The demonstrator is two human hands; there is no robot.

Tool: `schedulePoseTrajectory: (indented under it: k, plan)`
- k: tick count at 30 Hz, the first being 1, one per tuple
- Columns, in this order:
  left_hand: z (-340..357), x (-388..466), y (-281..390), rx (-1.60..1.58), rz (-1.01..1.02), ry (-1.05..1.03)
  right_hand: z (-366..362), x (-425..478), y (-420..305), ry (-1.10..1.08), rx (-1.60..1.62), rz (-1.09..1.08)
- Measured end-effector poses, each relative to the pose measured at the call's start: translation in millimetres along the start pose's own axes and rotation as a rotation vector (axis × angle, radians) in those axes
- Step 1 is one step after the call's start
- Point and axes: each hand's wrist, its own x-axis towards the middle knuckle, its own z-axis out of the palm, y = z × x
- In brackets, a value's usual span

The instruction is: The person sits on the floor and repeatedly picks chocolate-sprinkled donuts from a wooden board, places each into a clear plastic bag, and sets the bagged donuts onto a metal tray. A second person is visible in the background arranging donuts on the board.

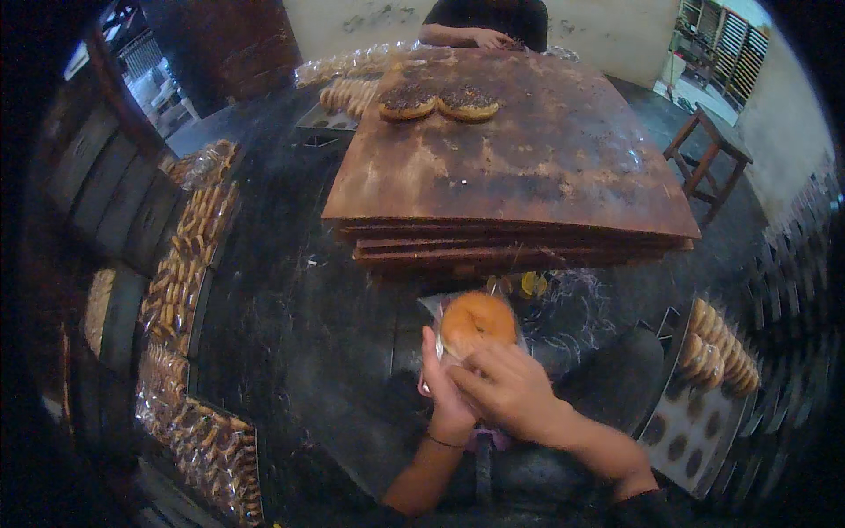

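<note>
Low in front of me is a round golden doughnut (478, 322), with clear plastic from a bag (430, 305) showing around its edges. My left hand (443, 389) supports the doughnut and bag from below and the left, thumb upright along the side. Over the near edge of the doughnut, my right hand (507, 386) has its fingers curled in against the plastic; they are slightly blurred and hide the bag's near end. Two doughnuts with dark sprinkle topping, a left one (407, 103) and a right one (468, 104), sit side by side on the wooden boards ahead.
Stacked brown boards (528, 191) fill the centre ahead. A metal tray (676, 439) with plain doughnuts (719, 350) stands at right. Wrapped doughnuts (188, 264) line the left side. Beyond the boards is another person's hand (494, 39). A wooden stool (713, 152) stands back right.
</note>
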Motion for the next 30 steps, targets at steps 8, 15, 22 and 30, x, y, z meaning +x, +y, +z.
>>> schedulePoseTrajectory:
  k: [8, 15, 22, 30]
  plan:
    - [7, 3, -9, -0.265, -0.034, -0.244, -13, -46, -13, -0.326, 0.243, 0.246]
    - [8, 10, -2, -0.097, -0.137, -0.214, -42, -37, -6, -0.591, 0.353, 0.126]
    - [-1, 7, 28, -0.326, -0.371, -0.356, -77, -87, 38, -0.890, -0.030, 0.744]
    - [15, -8, 22, -0.267, -0.469, -0.384, -61, -43, 29, 0.097, 0.096, 0.136]
